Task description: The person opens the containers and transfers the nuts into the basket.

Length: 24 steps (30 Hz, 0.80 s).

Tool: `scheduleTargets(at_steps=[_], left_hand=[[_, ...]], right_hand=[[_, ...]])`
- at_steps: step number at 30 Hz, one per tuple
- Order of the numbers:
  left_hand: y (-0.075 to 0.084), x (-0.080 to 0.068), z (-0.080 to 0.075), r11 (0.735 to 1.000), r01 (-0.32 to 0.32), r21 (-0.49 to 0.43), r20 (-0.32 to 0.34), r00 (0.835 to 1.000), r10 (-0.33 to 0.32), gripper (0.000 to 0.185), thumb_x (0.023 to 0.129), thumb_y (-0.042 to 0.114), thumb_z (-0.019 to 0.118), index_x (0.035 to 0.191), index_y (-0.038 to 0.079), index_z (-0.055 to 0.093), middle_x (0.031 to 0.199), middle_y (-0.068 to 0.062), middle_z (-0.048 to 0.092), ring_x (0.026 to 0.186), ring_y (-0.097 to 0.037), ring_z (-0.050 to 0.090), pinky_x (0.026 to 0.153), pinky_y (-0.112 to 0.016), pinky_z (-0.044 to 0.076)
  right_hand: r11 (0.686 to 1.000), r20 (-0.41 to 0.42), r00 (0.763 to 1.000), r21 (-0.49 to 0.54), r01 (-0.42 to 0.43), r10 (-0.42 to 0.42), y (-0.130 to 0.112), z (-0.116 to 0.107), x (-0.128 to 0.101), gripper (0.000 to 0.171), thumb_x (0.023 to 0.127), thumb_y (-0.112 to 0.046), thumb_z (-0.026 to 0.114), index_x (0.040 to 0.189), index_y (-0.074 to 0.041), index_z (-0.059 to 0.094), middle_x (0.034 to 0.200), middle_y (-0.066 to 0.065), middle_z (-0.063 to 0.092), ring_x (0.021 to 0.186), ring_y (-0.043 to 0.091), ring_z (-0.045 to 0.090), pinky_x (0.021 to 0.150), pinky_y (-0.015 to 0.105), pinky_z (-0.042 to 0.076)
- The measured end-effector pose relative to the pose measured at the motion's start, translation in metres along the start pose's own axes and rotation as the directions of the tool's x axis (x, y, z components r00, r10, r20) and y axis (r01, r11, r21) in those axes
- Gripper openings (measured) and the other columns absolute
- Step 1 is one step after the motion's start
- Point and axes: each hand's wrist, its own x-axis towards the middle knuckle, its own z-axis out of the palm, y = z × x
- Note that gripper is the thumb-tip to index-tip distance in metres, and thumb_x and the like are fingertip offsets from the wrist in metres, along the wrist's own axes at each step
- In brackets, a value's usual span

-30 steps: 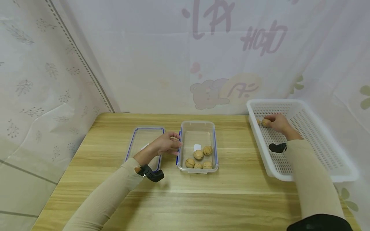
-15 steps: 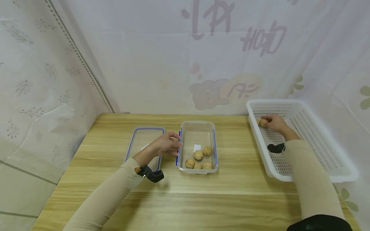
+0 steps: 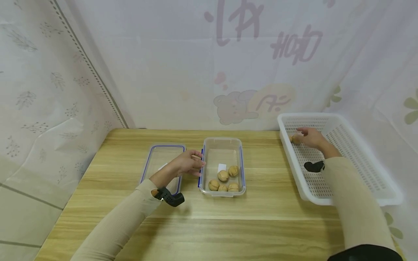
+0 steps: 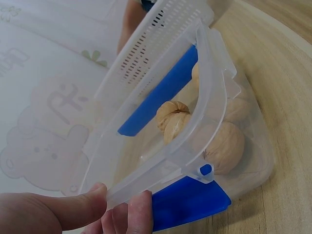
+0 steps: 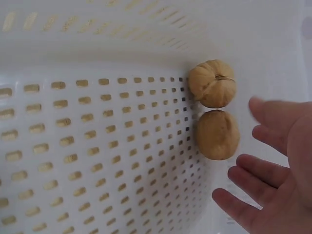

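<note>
At the left side of a clear plastic food container (image 3: 222,144), my left hand (image 3: 188,162) pinches the rim, thumb (image 4: 80,209) on top and fingertips on the outer wall beside a blue latch (image 4: 190,202). Several walnuts (image 3: 223,175) lie in the container's near part. My right hand (image 3: 311,138) is inside the white perforated basket (image 3: 308,183), fingers spread and holding nothing. In the right wrist view, one walnut (image 5: 218,135) lies just off these fingertips, beside another walnut (image 5: 212,84) along the basket wall.
A clear lid (image 3: 168,152) with a blue seal lies left of the container, partly under my left forearm. The container and basket stand apart on the wooden table (image 3: 261,217). Printed curtains (image 3: 176,72) hang behind the table and at its sides.
My right hand first held a walnut in the basket, shifted it slightly left towards the other one, then let go and drew its fingers off. My left hand stays at the container.
</note>
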Motion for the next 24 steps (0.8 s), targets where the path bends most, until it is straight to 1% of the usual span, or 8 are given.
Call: scheduleTargets(at_steps=[4, 6, 8, 12, 16, 24], left_hand=[[0.000, 0.000, 0.000, 1.000, 0.002, 0.001, -0.002, 1.000, -0.002, 0.039, 0.101, -0.004, 0.057, 0.137, -0.005, 0.041, 0.116, -0.018, 0.057, 0.096, -0.022, 0.059, 0.075, -0.032, 0.066], [0.000, 0.000, 0.000, 1.000, 0.003, -0.001, -0.003, 1.000, -0.003, 0.039, 0.101, -0.004, 0.057, 0.137, -0.005, 0.041, 0.116, -0.019, 0.057, 0.096, -0.022, 0.059, 0.075, -0.032, 0.066], [0.000, 0.000, 0.000, 1.000, 0.003, -0.001, -0.003, 1.000, -0.003, 0.039, 0.101, -0.004, 0.057, 0.137, -0.005, 0.041, 0.116, -0.019, 0.057, 0.096, -0.022, 0.059, 0.075, -0.032, 0.066], [0.000, 0.000, 0.000, 1.000, -0.001, 0.000, -0.005, 1.000, 0.001, 0.039, 0.101, -0.004, 0.058, 0.136, -0.006, 0.041, 0.114, -0.017, 0.057, 0.096, -0.022, 0.059, 0.074, -0.032, 0.066], [0.000, 0.000, 0.000, 1.000, -0.005, 0.001, -0.009, 1.000, 0.005, 0.038, 0.100, -0.005, 0.059, 0.135, -0.006, 0.042, 0.112, -0.016, 0.057, 0.094, -0.021, 0.059, 0.073, -0.032, 0.066], [-0.001, 0.002, 0.000, 1.000, 0.004, -0.001, -0.005, 1.000, -0.004, 0.039, 0.100, -0.005, 0.059, 0.136, -0.006, 0.042, 0.118, -0.020, 0.057, 0.095, -0.022, 0.060, 0.074, -0.032, 0.066]], right_hand=[[0.999, 0.014, 1.000, -0.035, 0.020, -0.019, -0.004, -0.006, -0.003, 0.067, 0.110, -0.035, 0.043, 0.152, 0.013, 0.026, 0.148, 0.045, 0.030, 0.133, 0.061, 0.033, 0.110, 0.072, 0.034], [0.998, 0.013, 0.999, -0.053, 0.040, -0.039, -0.007, -0.009, -0.006, 0.068, 0.111, -0.037, 0.039, 0.153, 0.014, 0.022, 0.150, 0.045, 0.026, 0.136, 0.062, 0.028, 0.112, 0.073, 0.029], [0.996, 0.017, 0.998, -0.064, 0.061, -0.060, -0.011, -0.012, -0.008, 0.070, 0.111, -0.038, 0.038, 0.154, 0.014, 0.018, 0.152, 0.044, 0.022, 0.138, 0.062, 0.023, 0.115, 0.073, 0.025], [0.993, 0.031, 0.995, -0.070, 0.097, -0.095, -0.020, -0.018, -0.012, 0.074, 0.111, -0.039, 0.039, 0.155, 0.014, 0.013, 0.156, 0.042, 0.016, 0.142, 0.061, 0.015, 0.117, 0.073, 0.017], [0.987, 0.032, 0.990, -0.088, 0.138, -0.135, -0.029, -0.022, -0.013, 0.076, 0.110, -0.043, 0.039, 0.156, 0.012, 0.011, 0.157, 0.042, 0.014, 0.143, 0.060, 0.012, 0.118, 0.073, 0.014], [0.971, 0.022, 0.978, -0.118, 0.207, -0.205, -0.054, -0.026, -0.016, 0.075, 0.109, -0.041, 0.044, 0.158, 0.008, 0.015, 0.156, 0.042, 0.017, 0.143, 0.059, 0.015, 0.117, 0.074, 0.015]])
